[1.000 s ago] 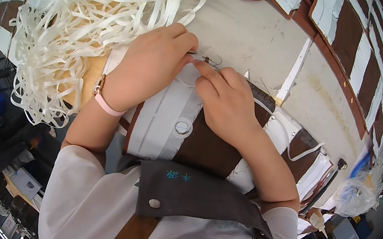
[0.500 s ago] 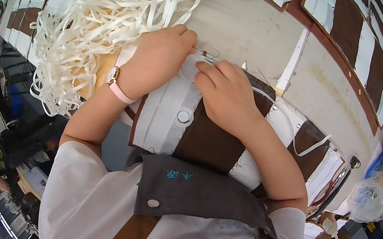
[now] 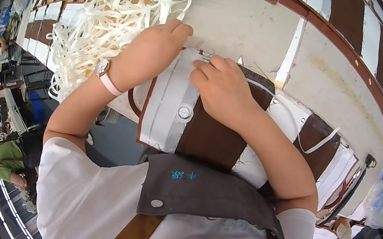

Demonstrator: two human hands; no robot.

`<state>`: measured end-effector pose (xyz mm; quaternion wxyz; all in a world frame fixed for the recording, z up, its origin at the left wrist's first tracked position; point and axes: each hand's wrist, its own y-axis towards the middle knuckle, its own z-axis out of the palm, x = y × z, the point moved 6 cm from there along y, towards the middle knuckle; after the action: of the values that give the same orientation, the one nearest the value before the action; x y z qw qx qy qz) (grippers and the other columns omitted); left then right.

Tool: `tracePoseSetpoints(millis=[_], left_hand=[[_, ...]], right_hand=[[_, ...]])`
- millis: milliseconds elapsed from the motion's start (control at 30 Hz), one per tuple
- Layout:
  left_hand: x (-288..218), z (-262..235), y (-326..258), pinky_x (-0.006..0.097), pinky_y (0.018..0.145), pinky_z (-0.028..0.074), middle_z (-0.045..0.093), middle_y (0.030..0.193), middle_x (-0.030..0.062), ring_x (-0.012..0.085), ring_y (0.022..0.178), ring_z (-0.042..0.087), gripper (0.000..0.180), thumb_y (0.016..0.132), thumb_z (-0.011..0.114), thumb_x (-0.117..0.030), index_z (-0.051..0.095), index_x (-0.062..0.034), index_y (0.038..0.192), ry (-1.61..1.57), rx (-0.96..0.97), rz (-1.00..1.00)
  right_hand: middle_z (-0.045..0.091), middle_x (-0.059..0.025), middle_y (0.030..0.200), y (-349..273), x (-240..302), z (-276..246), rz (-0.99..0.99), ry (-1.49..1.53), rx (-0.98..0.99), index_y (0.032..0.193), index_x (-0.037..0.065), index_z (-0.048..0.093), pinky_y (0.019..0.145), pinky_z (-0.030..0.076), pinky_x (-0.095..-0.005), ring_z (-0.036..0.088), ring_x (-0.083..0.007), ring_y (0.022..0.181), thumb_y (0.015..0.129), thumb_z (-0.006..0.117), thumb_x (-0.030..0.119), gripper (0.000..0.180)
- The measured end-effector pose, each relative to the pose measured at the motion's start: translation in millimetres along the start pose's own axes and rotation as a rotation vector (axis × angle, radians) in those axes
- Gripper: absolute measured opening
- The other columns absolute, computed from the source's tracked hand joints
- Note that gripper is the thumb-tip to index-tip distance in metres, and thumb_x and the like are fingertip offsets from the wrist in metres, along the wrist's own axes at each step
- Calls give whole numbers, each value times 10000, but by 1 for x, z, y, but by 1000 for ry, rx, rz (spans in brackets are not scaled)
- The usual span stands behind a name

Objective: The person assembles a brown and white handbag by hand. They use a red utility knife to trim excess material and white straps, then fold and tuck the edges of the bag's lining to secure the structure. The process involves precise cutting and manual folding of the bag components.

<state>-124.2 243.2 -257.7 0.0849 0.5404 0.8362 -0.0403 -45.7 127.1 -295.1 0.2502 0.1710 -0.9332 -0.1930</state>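
Left hand (image 3: 149,54) and right hand (image 3: 222,86) both closed, pinching top edge of brown-and-white panel (image 3: 192,114) on worktop (image 3: 246,32) edge. Best keep panel flat, grip near edge.

Head-worn fisheye, steeply downward, close over worktable (image 3: 247,27)

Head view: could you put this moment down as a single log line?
left hand: pressing on white-and-brown panel | right hand: pinching panel's top edge | tangle of white strips: beside left hand | worktable: under panel
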Motion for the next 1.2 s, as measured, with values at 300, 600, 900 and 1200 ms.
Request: tracePoseSetpoints(millis=[300,600,900,1200], left_hand=[[4,15,1,414,712,510,607,881,134,340,785,618,117,870,667,-120,623,-19,910,-137,103,-53],[-3,22,3,403,672,536,582,848,156,328,772,640,110,810,609,-43,542,-17,893,117,182,130],[18,10,1,415,663,519,610,968,157,345,783,633,146,853,552,10,538,-8,997,-25,98,48],[-10,-22,-30,267,665,506,678,962,57,162,766,635,262,882,570,46,642,-23,1124,-609,6,-50]], right_hand=[[606,-55,855,1,-2,-2,10,25,3,791,72,609,765,443,-353,542,-231,898,728,613,55,65],[614,-59,866,1,-3,-1,22,47,-1,784,65,612,775,443,-352,542,-230,897,726,610,54,59],[667,-91,997,1,-4,-3,26,53,28,862,54,658,820,457,-360,554,-239,954,746,621,69,123],[637,-113,956,1,-17,-18,360,173,106,1013,32,657,711,506,-395,611,-280,797,777,622,33,239]])
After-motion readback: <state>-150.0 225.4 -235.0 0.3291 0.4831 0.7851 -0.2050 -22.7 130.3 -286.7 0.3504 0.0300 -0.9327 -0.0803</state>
